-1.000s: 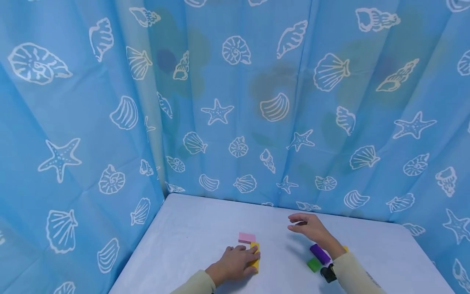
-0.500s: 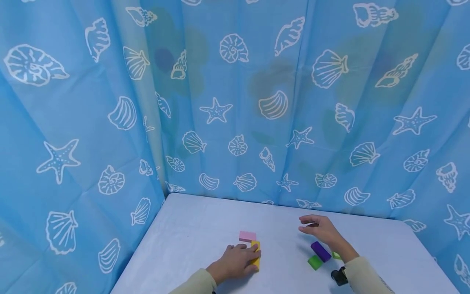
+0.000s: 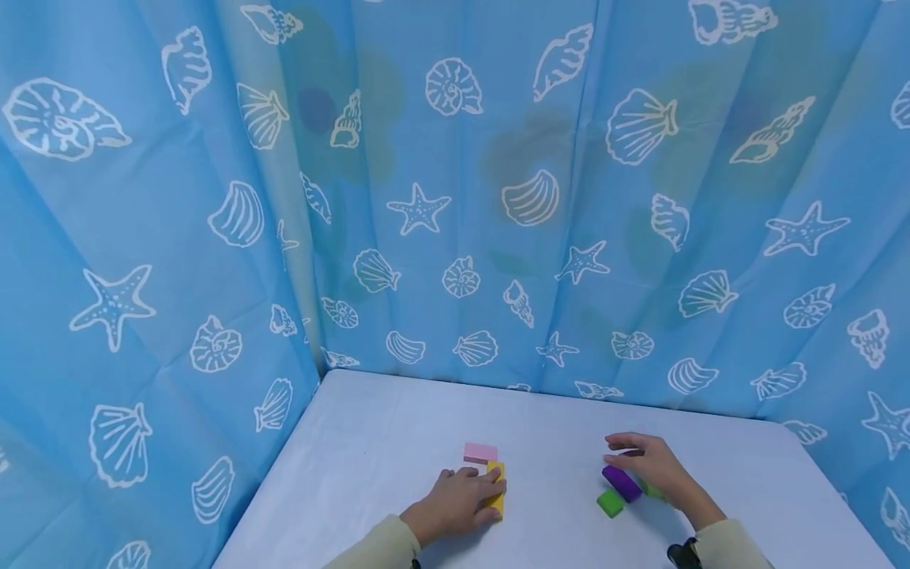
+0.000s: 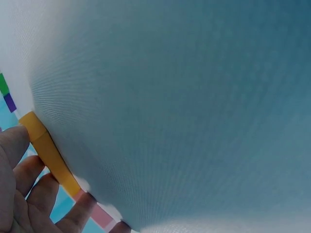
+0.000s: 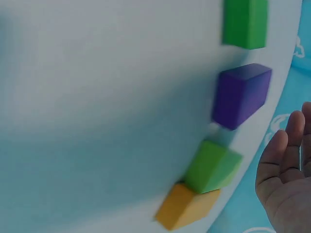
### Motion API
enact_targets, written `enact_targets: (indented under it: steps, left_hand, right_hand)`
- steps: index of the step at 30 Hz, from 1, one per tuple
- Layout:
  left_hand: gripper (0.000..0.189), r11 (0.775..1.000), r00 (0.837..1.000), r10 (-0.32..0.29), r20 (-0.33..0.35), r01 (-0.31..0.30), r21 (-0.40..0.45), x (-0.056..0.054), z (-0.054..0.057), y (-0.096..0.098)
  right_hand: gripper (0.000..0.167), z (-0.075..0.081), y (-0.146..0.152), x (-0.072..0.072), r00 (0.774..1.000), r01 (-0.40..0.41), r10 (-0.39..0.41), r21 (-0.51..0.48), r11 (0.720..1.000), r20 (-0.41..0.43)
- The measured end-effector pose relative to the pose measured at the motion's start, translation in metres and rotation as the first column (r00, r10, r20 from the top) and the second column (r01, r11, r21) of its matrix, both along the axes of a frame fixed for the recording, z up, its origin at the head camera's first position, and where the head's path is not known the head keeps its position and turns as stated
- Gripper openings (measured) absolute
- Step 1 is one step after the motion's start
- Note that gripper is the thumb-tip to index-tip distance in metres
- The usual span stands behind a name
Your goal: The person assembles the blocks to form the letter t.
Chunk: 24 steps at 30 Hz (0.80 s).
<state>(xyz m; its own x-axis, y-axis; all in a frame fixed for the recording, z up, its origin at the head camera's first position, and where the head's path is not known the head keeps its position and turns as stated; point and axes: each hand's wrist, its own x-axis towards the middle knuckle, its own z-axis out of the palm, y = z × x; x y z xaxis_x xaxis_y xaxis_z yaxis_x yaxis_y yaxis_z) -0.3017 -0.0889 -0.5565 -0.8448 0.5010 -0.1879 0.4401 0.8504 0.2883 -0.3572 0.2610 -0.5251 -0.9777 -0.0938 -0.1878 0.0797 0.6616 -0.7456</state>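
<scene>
My left hand (image 3: 458, 502) holds a long yellow block (image 3: 495, 506) on the white table, fingers over it and thumb by its near end. In the left wrist view the yellow block (image 4: 53, 155) runs along the fingertips. Against its far end lies a pink block (image 3: 480, 453). My right hand (image 3: 657, 466) hovers with loosely bent fingers over a purple block (image 3: 622, 484), holding nothing. Beside the purple block is a green block (image 3: 610, 503). In the right wrist view, a light green block (image 5: 211, 167) and an orange-yellow block (image 5: 187, 206) touch; the hand partly hides this group in the head view.
A white-covered table (image 3: 398, 419) carries the blocks. Blue curtains (image 3: 455, 197) with white shell and starfish prints stand along its back and left edges. Dark wrist gear (image 3: 685, 553) sits at the right sleeve.
My right hand has moved right and nearer, from left of the purple block to over it, its fingers still holding nothing. The left hand stays on the yellow block.
</scene>
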Motion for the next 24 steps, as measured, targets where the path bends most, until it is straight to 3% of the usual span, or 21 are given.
enact_targets:
  steps: [13, 24]
  left_hand:
    - [0.052, 1.000, 1.000, -0.008, 0.003, 0.008, 0.005, 0.002, -0.004, 0.000]
    - [0.051, 1.000, 1.000, -0.008, 0.004, 0.008, 0.019, 0.001, 0.000, -0.001]
  right_hand:
    - [0.063, -0.017, 0.021, 0.013, 0.997, 0.045, -0.045, 0.004, 0.999, 0.057]
    - [0.055, -0.015, 0.019, 0.015, 0.998, 0.042, -0.043, 0.012, 0.999, 0.037]
